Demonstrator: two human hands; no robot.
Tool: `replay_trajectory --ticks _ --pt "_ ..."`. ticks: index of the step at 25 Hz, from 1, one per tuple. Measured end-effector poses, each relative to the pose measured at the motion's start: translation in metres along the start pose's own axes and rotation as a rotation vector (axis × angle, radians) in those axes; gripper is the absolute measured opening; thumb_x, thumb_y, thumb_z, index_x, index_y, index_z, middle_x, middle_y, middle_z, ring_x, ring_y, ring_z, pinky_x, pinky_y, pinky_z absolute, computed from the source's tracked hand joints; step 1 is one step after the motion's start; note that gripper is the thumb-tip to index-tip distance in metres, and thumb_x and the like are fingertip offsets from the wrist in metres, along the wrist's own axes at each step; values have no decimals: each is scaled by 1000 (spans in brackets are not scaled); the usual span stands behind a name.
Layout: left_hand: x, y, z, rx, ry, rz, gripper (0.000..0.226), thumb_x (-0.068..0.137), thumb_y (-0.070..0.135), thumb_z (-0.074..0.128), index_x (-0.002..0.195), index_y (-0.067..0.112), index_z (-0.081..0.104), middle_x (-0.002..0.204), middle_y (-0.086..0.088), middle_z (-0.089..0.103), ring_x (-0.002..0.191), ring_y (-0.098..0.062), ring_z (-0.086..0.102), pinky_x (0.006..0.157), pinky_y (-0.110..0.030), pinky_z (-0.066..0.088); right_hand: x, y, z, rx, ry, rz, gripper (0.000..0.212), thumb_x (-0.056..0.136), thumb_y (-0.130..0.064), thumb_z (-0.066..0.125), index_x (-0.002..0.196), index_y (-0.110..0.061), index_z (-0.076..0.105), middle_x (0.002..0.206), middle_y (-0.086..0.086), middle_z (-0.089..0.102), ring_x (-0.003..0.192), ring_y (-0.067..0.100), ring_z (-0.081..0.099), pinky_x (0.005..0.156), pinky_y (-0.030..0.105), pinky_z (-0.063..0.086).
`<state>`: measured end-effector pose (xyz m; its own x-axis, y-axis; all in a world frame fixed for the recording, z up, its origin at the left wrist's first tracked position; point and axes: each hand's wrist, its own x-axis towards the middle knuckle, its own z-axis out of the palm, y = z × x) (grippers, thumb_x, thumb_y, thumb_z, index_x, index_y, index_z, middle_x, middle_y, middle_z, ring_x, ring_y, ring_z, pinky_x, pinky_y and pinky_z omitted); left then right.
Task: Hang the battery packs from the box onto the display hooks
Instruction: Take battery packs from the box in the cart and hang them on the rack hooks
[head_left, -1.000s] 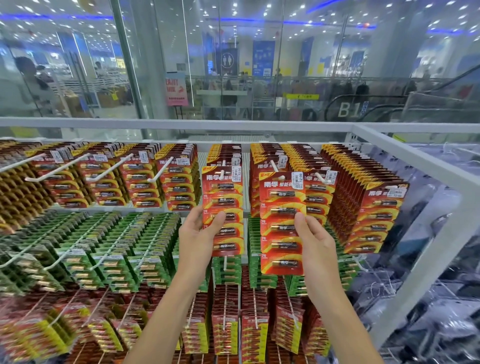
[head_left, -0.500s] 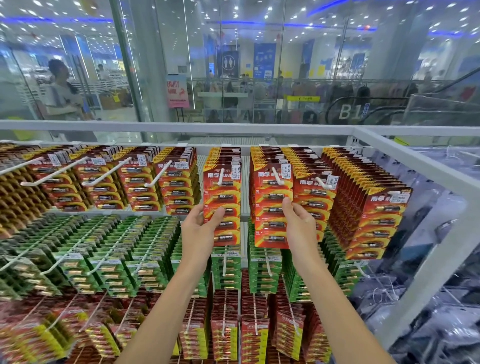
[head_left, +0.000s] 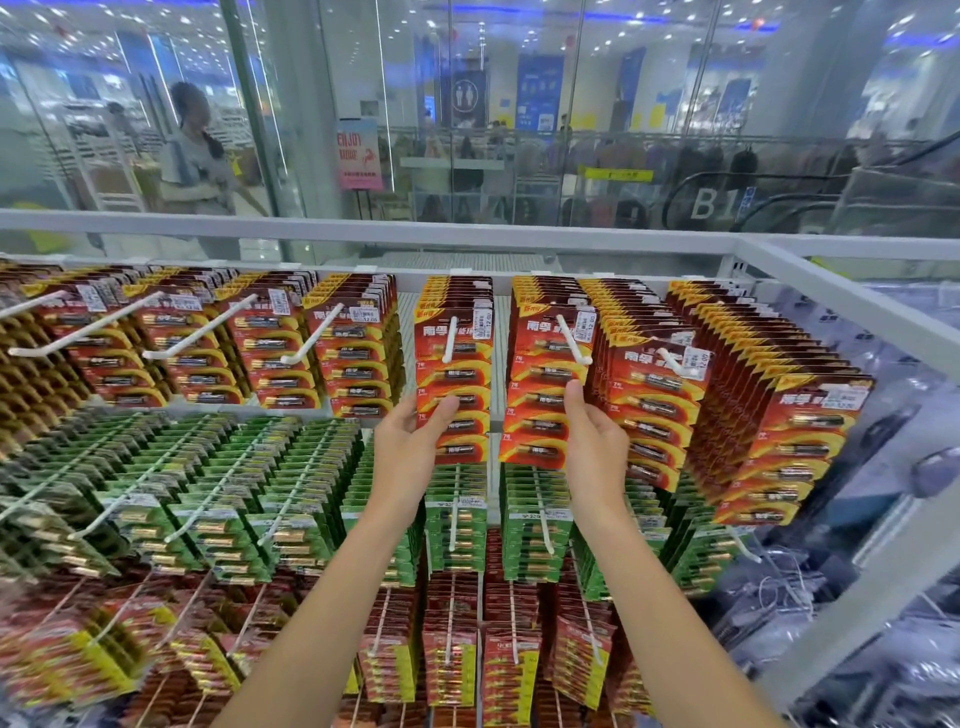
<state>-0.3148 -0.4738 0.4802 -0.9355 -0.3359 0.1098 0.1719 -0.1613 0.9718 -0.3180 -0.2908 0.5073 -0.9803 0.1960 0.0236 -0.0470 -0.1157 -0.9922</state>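
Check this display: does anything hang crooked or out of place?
The far-right column of red cardboard battery packs juts forward past its neighbours, front pack tilted; its hook looks overfilled. The left hand and right hand pinch the middle columns' front packs. Nothing spilled.

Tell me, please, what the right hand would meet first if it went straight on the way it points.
The right hand pinches the front red battery pack; going on upward, it would probably meet the white hook tip first.

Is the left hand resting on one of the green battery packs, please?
No, the left hand holds a red battery pack in the top row, above the green packs.
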Motion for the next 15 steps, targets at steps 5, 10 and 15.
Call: replay_trajectory --ticks 5,10,15 --pt "-2 -8 -4 51 2 0 81 74 64 82 139 20 63 131 3 72 121 -18 68 104 -47 54 -1 13 -1 11 4 -19 54 99 -59 54 95 -9 75 81 4 75 76 13 70 75 22 53" --pt "-15 -16 -12 65 48 -72 62 83 48 80 130 10 64 112 -1 77 97 -21 77 85 -39 64 -7 27 -7 4 -5 10 35 102 -50 53 102 -21 73 100 -3 77 93 16 72 81 30 56" --pt "-39 -19 -24 85 93 -113 39 92 37 75 123 14 65 110 -4 76 89 -24 78 77 -31 63 -25 42 -21 -84 -9 56 33 104 -44 55 125 -20 66 117 -1 71 108 15 68 99 38 53"
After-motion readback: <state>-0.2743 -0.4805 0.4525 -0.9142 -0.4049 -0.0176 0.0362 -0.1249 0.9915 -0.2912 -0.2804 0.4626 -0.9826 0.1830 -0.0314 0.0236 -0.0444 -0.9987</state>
